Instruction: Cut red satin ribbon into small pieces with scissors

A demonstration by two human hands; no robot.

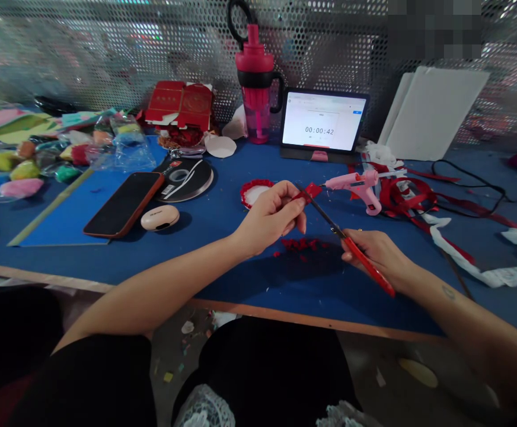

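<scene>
Between the thumb and fingers of my left hand is a short piece of red ribbon. My right hand is wrapped round the red handles of a pair of scissors, whose dark blades meet the ribbon beside my left fingertips. Whether the blades are fully closed is hard to make out. A white disc edged with red lies partly hidden behind my left hand. Below the hands, small red scraps are scattered on the blue table. A pink glue gun rests just beyond the scissors.
Tangled red ribbon and white strips lie at right. A tablet showing a timer and a pink bottle stand behind. At left are a phone, an earbud case, a ribbon reel and bagged coloured clay.
</scene>
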